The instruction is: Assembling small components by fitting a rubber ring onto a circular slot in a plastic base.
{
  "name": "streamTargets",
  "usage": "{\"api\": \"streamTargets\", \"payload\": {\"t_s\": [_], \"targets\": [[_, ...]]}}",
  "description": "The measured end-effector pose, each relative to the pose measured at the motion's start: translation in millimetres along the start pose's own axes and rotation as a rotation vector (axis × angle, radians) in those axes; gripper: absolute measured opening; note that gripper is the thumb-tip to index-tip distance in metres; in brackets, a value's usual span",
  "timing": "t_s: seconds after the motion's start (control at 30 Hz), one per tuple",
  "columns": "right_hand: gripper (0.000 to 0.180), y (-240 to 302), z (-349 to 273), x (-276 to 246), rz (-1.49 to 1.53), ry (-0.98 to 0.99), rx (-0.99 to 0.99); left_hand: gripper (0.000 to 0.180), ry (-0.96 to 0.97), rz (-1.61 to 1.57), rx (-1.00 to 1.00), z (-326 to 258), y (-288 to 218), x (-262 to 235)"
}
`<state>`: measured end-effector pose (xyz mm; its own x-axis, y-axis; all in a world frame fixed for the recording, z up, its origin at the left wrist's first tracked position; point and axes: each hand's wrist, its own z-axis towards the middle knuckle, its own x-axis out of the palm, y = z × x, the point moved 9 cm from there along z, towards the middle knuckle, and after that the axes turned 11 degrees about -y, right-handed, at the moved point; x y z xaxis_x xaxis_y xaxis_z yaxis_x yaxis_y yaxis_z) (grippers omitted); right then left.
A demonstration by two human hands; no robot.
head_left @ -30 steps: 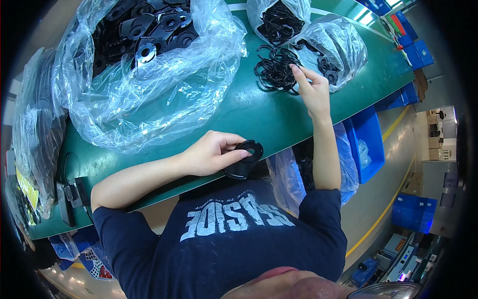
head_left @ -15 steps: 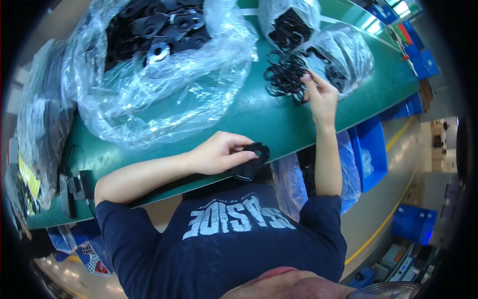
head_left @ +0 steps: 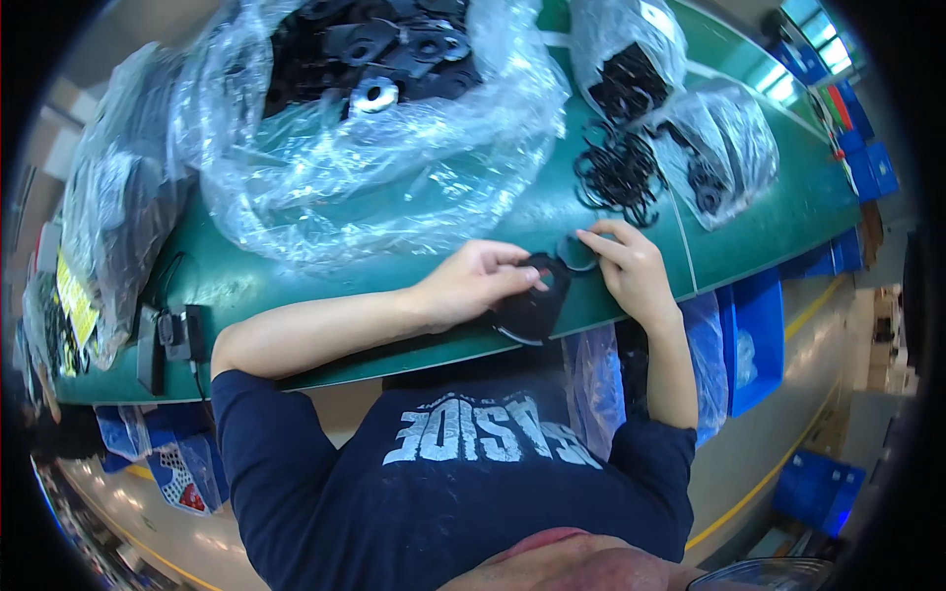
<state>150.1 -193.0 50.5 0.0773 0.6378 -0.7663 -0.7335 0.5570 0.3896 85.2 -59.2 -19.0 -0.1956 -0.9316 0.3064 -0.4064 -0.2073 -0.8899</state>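
My left hand [head_left: 471, 286] pinches a flat black plastic part [head_left: 532, 315] with a round hole at its upper end, just over the near edge of the green table. Between the fingertips of my right hand [head_left: 636, 274] is a thin black ring [head_left: 577, 269], right beside the part's hole. Whether ring and part touch, I cannot tell. A loose heap of black rings [head_left: 617, 177] lies on the table beyond my right hand. Farther left, a large clear plastic bag [head_left: 335, 197] gapes around many similar black parts [head_left: 394, 44].
Two smaller clear bags with black pieces, a back bag [head_left: 670, 39] and a right bag [head_left: 749, 148], rest behind the ring heap. Another plastic bag [head_left: 123, 217] and a black adapter [head_left: 179, 335] occupy the left end. A blue bin [head_left: 757, 345] stands below the table's right edge.
My right hand has come back from the ring heap toward my left hand, now carrying one ring. The left hand still grips the black part. The view has shifted slightly.
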Motion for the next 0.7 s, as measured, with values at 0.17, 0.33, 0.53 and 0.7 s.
{"api": "streamTargets", "payload": {"t_s": [0.17, 0.33, 0.53, 0.7], "targets": [[0.031, -0.4, 4.5, -7.1, 0.152, -0.012, 0.120, 0.023, -0.173, -0.175, -0.008, -2.2, -5.7, -16.5], [0.043, 9.0, -1.8, 4.1, 0.135, -0.010, 0.190, 0.026, -0.148, -0.213, -0.011, 1.4, -4.4, -15.4], [0.048, 14.7, 1.1, 8.6, 0.016, -0.063, 0.156, 0.026, -0.147, -0.185, -0.035, -1.1, -3.2, -13.1], [0.049, 19.1, 0.7, 8.6, -0.039, -0.052, 0.119, 0.029, -0.105, -0.221, -0.019, -0.4, -5.3, -12.2]]}}
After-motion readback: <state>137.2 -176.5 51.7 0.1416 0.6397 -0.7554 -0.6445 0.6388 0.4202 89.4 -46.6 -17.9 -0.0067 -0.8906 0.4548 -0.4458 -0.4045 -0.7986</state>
